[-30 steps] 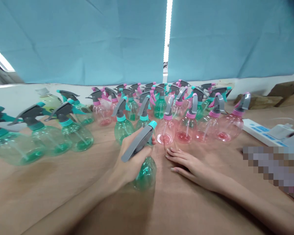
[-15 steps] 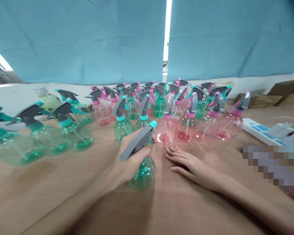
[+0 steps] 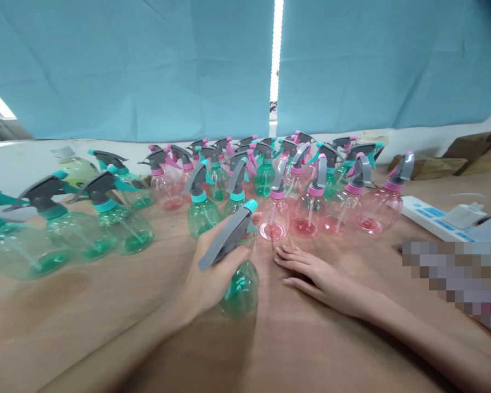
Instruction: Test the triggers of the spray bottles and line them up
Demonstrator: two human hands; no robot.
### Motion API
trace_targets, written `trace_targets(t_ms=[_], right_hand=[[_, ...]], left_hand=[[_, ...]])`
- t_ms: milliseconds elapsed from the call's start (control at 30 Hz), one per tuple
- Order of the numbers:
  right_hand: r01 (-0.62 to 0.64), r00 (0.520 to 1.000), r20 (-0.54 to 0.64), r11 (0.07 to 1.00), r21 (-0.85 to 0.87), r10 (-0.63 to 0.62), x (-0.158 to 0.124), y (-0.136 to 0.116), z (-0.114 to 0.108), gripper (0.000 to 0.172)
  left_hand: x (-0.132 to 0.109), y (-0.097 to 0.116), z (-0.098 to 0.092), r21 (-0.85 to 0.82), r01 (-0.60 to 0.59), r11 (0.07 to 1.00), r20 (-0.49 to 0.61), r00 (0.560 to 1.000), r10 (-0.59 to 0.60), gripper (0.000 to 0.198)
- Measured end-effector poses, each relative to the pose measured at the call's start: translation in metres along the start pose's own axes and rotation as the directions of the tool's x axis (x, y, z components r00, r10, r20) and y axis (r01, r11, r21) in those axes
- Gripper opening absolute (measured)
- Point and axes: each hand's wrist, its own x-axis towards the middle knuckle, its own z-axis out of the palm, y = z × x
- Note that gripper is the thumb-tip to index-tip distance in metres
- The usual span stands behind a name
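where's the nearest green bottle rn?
Head view, just left of lower centre: the bottle is in the left hand, with the right hand on the table to its right.

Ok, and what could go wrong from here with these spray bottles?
The left hand grips a green spray bottle close to the front green pair, so a forward swing might topple one. The right hand lies just short of the front pink spray bottles; a careless reach could tip one. The rightmost pink bottle stands near the power strip and might hit it if knocked.
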Motion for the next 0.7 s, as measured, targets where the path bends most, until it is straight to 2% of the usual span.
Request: trace_targets(t_ms=[333, 700], right_hand=[[0.003, 1.0, -0.013, 1.0, 0.01, -0.003, -0.0004, 0.0018, -0.0001, 0.048], [0.015, 1.0, -0.02, 1.0, 0.003, -0.015, -0.0016, 0.0058, 0.0024, 0.049]], left_hand=[[0.0015, -0.0026, -0.0023, -0.045, 0.001, 0.999, 0.023, 1.0, 0.0, 0.04], [0.0028, -0.0038, -0.0043, 0.029, 0.001, 1.0, 0.043, 0.999, -0.002, 0.038]])
